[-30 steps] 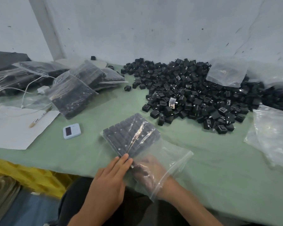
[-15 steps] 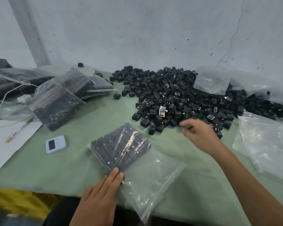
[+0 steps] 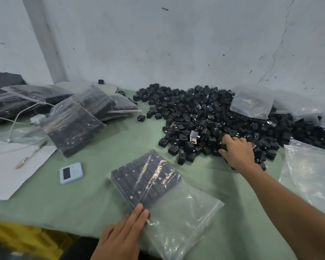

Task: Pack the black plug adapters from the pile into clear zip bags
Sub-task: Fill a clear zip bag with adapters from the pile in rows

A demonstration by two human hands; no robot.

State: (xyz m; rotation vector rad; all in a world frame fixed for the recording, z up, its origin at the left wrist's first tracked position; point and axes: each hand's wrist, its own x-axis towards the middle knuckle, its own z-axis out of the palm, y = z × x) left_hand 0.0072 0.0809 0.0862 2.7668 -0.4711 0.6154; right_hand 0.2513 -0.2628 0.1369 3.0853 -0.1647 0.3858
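View from the head over a green-covered bench (image 3: 120, 147). The pile (image 3: 204, 113) of black plug adapters (image 3: 188, 147) lies along the far edge and spreads toward the far right corner. The clear zip bag (image 3: 186, 212) being filled lies near the front edge, its long axis running diagonally from far left to near right. Packed rows of adapters fill its far-left end, and the empty, slack end points toward the near right. The left hand (image 3: 124, 235) lies flat, fingers straight and pressed together, with the fingertips (image 3: 139, 212) on the near corner of the packed block, pinning the bag. The right hand (image 3: 236, 152) reaches over the near edge of the pile, fingers curled down round adapters there. It is the hand nearer the pile, and the bag lies to its near left, so a carry back would probably run diagonally toward the empty end. Filled bags (image 3: 73, 126) are stacked at the far left. A timer (image 3: 71, 173) and a sheet of paper (image 3: 11, 166) sit toward the left edge, and empty bags (image 3: 311, 175) lie at the right edge.
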